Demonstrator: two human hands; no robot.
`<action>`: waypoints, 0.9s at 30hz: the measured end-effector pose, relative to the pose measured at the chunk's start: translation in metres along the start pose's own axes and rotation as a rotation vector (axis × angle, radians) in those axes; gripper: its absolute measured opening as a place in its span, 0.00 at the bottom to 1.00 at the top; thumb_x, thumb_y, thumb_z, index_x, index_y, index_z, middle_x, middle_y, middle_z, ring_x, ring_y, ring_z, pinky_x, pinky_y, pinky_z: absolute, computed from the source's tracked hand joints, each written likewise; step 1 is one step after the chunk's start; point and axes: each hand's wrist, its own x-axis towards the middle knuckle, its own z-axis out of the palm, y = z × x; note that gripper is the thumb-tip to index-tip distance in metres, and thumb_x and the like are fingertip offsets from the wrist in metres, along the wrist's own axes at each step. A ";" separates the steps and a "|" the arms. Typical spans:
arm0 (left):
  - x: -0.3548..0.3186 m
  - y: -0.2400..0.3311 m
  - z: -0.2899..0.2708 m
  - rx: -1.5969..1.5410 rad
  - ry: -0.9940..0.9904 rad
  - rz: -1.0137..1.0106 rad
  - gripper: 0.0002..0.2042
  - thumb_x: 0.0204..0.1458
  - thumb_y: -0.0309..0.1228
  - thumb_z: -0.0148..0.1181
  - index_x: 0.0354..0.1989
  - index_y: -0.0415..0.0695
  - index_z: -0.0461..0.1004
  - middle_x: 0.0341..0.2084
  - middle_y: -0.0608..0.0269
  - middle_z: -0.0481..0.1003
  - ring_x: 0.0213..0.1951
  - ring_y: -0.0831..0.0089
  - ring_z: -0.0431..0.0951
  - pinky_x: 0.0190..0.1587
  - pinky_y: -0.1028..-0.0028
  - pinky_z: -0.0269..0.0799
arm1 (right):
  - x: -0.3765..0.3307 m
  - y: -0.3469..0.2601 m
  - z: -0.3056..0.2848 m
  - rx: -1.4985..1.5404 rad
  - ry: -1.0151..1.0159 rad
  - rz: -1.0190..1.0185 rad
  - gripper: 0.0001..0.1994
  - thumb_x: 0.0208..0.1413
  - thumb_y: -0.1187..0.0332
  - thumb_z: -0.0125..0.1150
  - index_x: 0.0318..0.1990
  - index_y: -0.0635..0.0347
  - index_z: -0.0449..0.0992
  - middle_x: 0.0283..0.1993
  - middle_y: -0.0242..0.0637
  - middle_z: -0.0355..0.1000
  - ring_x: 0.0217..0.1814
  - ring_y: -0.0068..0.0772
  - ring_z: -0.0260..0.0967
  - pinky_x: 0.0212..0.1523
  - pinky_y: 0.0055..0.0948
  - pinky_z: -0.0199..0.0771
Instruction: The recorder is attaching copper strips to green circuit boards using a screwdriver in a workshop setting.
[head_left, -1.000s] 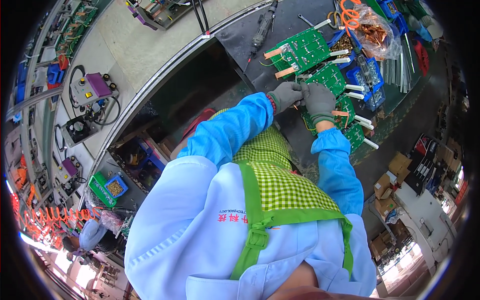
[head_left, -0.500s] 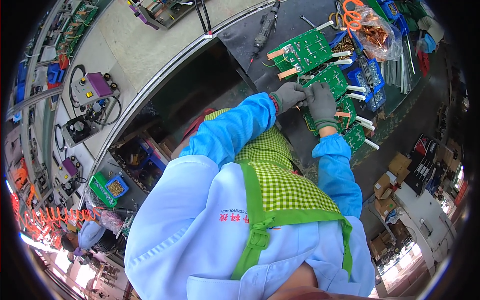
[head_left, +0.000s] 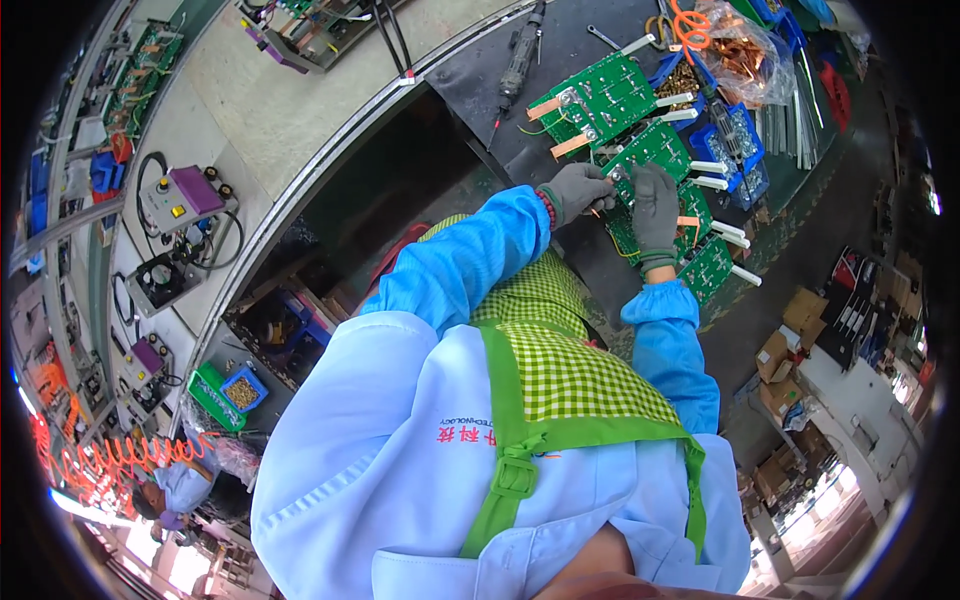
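Several green circuit boards (head_left: 602,98) lie in an overlapping row, with copper strips (head_left: 571,146) and white bars sticking out at their edges. My left hand (head_left: 578,193), in a grey glove, pinches at the left edge of the second circuit board (head_left: 652,148). A bit of copper strip shows below its fingers; the rest is hidden. Over the lower right of that same board is my right hand (head_left: 655,208), also gloved, its fingers bent and close together. Whatever those fingertips hold, if anything, is too small to make out. A small gap separates the two hands.
A power screwdriver (head_left: 522,55) lies at the far side, left of the boards. Blue bins (head_left: 740,140) of screws, another screwdriver (head_left: 722,122), an orange coiled hose (head_left: 690,28) and a plastic bag of copper parts (head_left: 742,60) crowd the right. A bench edge (head_left: 330,150) curves along the left.
My right hand has drawn away from my left, slightly to the right and down, uncovering part of the second board. My left hand has stayed nearly in place, still pinching.
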 end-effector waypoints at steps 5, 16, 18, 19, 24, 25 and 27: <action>0.002 0.017 0.006 0.016 -0.025 0.009 0.07 0.54 0.27 0.55 0.37 0.36 0.71 0.26 0.62 0.75 0.21 0.83 0.71 0.23 0.84 0.67 | 0.007 -0.010 -0.005 -0.052 -0.057 0.024 0.16 0.58 0.57 0.50 0.40 0.59 0.77 0.47 0.47 0.68 0.51 0.48 0.65 0.51 0.39 0.66; 0.006 0.045 -0.001 -0.286 -0.025 -0.013 0.05 0.51 0.23 0.53 0.34 0.35 0.70 0.25 0.61 0.73 0.22 0.80 0.73 0.21 0.85 0.68 | 0.020 -0.032 -0.077 -0.224 0.036 0.064 0.14 0.50 0.60 0.59 0.41 0.57 0.73 0.49 0.42 0.68 0.48 0.47 0.67 0.47 0.39 0.69; 0.008 0.043 -0.007 -0.270 -0.058 -0.014 0.05 0.51 0.23 0.54 0.34 0.35 0.70 0.25 0.61 0.73 0.23 0.79 0.73 0.21 0.86 0.69 | 0.011 -0.001 -0.104 -0.366 0.022 0.079 0.13 0.48 0.63 0.60 0.41 0.56 0.73 0.48 0.40 0.68 0.48 0.46 0.67 0.47 0.39 0.68; 0.007 0.036 0.003 -0.298 -0.091 0.003 0.05 0.50 0.23 0.54 0.34 0.35 0.70 0.25 0.61 0.74 0.23 0.79 0.74 0.21 0.86 0.69 | 0.001 0.020 -0.118 -0.483 -0.012 0.050 0.14 0.47 0.64 0.61 0.42 0.55 0.73 0.48 0.39 0.67 0.48 0.45 0.66 0.47 0.39 0.68; 0.014 0.033 0.008 -0.295 -0.049 0.010 0.05 0.52 0.24 0.51 0.35 0.35 0.71 0.28 0.61 0.72 0.28 0.82 0.73 0.25 0.88 0.69 | 0.005 0.025 -0.126 -0.548 -0.153 0.003 0.17 0.46 0.66 0.60 0.47 0.52 0.70 0.50 0.39 0.66 0.49 0.45 0.65 0.47 0.41 0.68; 0.013 0.032 0.005 -0.291 -0.068 0.028 0.05 0.52 0.24 0.51 0.34 0.36 0.70 0.27 0.62 0.71 0.27 0.82 0.73 0.25 0.88 0.69 | 0.004 0.028 -0.119 -0.586 -0.164 0.087 0.17 0.48 0.66 0.59 0.48 0.53 0.70 0.52 0.41 0.65 0.50 0.46 0.65 0.48 0.42 0.68; 0.014 0.030 0.007 -0.355 -0.051 0.020 0.04 0.51 0.22 0.52 0.35 0.36 0.70 0.27 0.61 0.72 0.26 0.81 0.73 0.23 0.88 0.68 | 0.001 0.032 -0.111 -0.618 -0.164 0.160 0.16 0.51 0.65 0.56 0.49 0.51 0.70 0.51 0.44 0.66 0.49 0.49 0.65 0.47 0.43 0.69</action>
